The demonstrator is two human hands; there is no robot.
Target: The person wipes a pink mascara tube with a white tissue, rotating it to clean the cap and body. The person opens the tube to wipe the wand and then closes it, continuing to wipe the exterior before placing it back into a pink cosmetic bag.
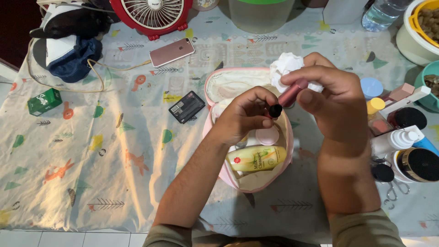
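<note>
My left hand point(244, 114) pinches the black end point(275, 110) of a small pink metallic tube point(292, 93), a lipstick-like thing. My right hand point(331, 98) grips the tube's pink body together with a crumpled white tissue point(286, 66). Both hands hover over an open pink cosmetic pouch point(215, 82) on the patterned tablecloth. Inside the pouch lie a yellow cleanser bottle point(256, 158) and a round pink compact point(267, 136).
Cosmetics crowd the right: a blue-lidded jar point(371, 87), white pump bottle point(395, 139), black-lidded jar point(418, 164), small scissors point(394, 192). A black card case point(186, 106), pink phone point(172, 51), green box point(44, 101), red fan point(152, 16) and dark clothes point(68, 50) lie left.
</note>
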